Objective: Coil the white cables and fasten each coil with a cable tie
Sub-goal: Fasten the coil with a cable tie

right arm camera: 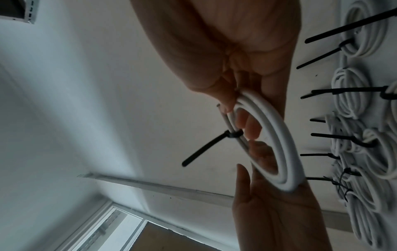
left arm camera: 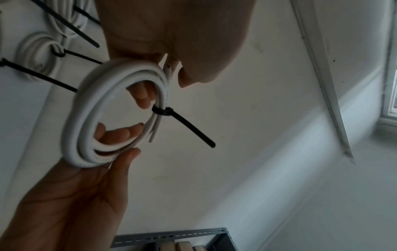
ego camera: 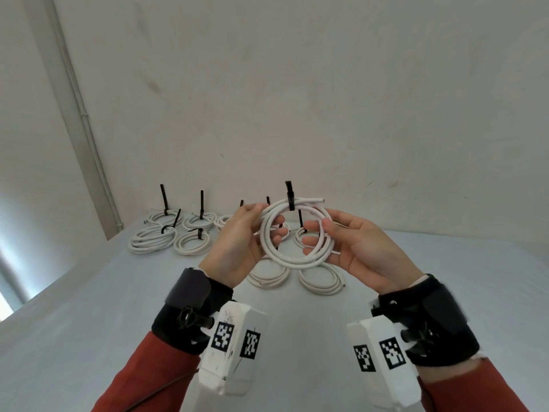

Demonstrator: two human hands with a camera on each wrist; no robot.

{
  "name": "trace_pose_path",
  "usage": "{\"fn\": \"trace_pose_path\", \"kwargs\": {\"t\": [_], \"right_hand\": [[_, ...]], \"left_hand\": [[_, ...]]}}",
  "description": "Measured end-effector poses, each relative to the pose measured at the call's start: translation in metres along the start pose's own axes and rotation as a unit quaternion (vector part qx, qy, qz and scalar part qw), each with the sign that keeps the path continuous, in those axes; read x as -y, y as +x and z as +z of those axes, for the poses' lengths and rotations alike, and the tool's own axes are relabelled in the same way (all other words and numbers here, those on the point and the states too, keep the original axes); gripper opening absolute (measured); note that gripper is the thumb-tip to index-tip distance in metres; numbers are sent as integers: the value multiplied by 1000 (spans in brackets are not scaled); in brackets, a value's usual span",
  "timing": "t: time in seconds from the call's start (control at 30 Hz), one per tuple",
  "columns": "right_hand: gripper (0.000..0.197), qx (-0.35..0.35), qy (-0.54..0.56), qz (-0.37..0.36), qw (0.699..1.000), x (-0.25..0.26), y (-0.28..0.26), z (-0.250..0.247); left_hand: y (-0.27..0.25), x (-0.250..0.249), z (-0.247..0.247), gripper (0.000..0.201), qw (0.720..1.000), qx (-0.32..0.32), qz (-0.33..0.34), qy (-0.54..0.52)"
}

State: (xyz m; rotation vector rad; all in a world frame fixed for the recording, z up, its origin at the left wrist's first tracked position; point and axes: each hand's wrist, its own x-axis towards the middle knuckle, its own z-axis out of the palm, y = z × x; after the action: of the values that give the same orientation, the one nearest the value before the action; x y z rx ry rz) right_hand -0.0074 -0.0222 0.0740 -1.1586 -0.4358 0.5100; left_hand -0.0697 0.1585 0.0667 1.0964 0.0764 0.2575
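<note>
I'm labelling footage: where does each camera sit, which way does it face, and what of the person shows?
Head: on the head, faces forward and down at the coil; left hand, right hand and red sleeves show.
Left wrist: faces along the left hand at the coil; the right hand shows opposite.
Right wrist: faces along the right hand; the left hand shows opposite.
Shared: both wrist views show the cable tie.
</note>
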Motion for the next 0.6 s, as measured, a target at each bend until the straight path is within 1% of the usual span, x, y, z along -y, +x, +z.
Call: {"fn": "trace_pose_path", "kwargs": {"t": [0.07,0.2,0.27,0.43,0.57,0.6], "right_hand": [[23,-31,33,-5,999,-3,3,-3],[23,-98,80,-3,992,-14,15,-11],[24,-124,72,9,990,-20,21,-18],[13,-164,-18,73,984,-27,26,-48],[24,-199,-19,105,974,-25,41,-86],[27,-211,-23,109,971,-24,46,-96]], "left_hand": [[2,6,-2,13,999,-14,0,46],[4,17,-4,39,993,0,-5,121],[7,24,-3,46,991,-2,-10,134],[37,50,11,52,987,-26,-36,152],[79,73,37,60,979,-26,-75,190],[90,79,44,63,972,-20,-86,218]]}}
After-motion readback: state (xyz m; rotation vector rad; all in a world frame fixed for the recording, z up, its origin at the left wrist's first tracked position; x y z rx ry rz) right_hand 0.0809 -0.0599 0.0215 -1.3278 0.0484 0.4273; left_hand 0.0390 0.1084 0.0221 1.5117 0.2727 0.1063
